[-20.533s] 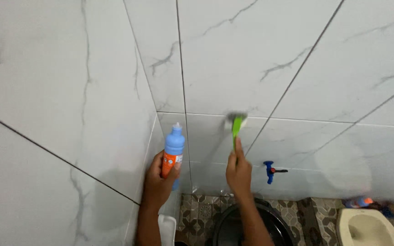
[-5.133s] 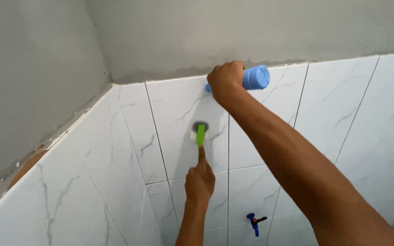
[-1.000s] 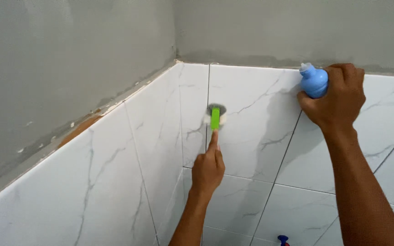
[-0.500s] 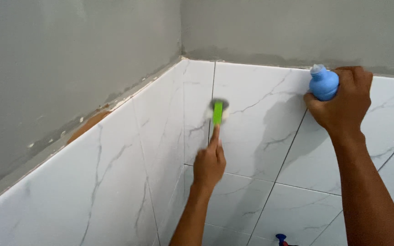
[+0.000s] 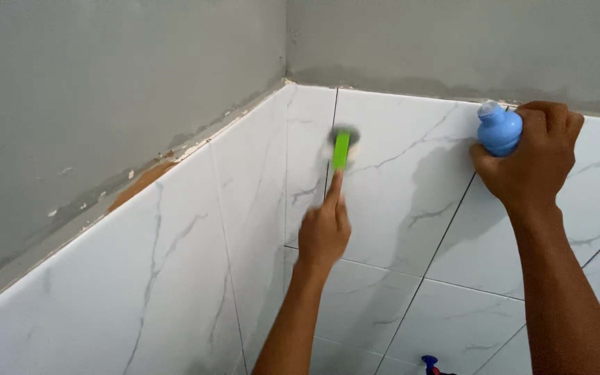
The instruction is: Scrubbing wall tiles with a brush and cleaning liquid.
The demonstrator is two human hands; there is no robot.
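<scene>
Both hands and forearms are bare, without sleeves or jewellery.

The brush has a bright green handle and a pale, whitish head, blurred. The bottle is light blue with a paler, whitish tip. The tiles are glossy white with thin grey marble-like veins, set apart by dark grout lines. The wall above them is plain grey, with a rough orange-brown patch along its lower edge. The tap at the bottom edge is dark blue with a touch of red.
</scene>
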